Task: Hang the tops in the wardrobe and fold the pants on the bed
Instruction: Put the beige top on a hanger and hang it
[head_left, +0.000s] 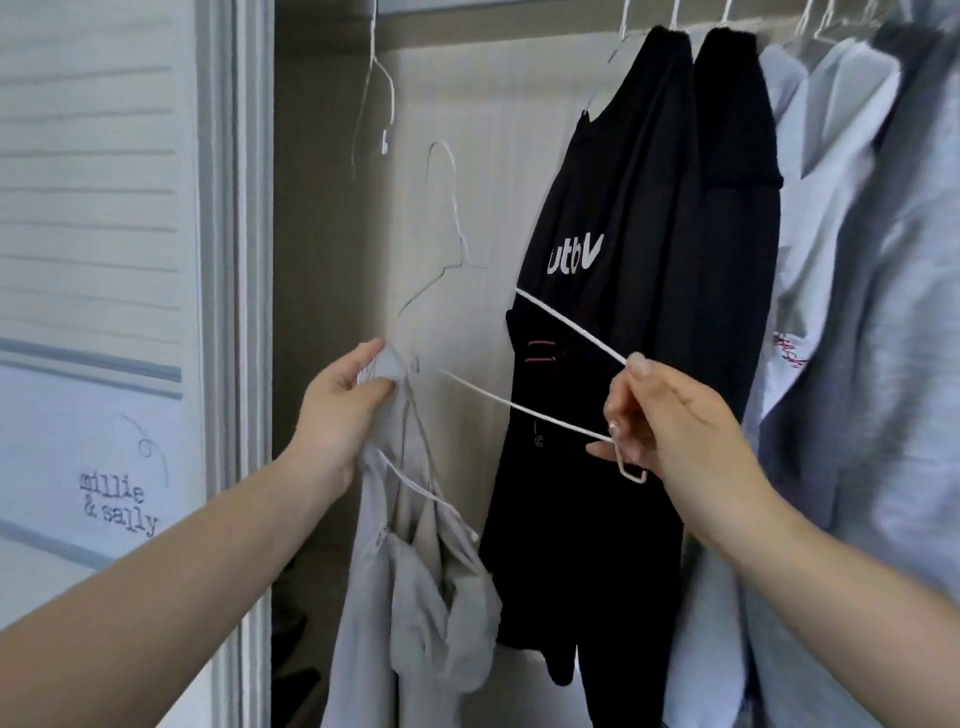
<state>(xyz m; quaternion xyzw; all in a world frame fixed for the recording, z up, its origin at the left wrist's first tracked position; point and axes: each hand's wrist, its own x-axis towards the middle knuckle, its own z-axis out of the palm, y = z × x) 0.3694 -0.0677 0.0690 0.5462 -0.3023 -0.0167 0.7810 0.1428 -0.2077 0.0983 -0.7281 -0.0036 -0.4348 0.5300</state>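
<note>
A white wire hanger (524, 402) is held tilted in front of the open wardrobe, its hook up at the left. My right hand (670, 421) pinches the hanger's right end and lower corner. My left hand (343, 410) grips the shoulder of a pale grey top (415, 597) at the hanger's left end. The top hangs down limp below that hand, with a thin strap looped across it.
An empty wire hanger (376, 98) hangs on the rail at the upper left. Two black tops (623, 312) and several pale blue and grey shirts (852, 312) hang to the right. The white wardrobe door frame (239, 312) stands at the left.
</note>
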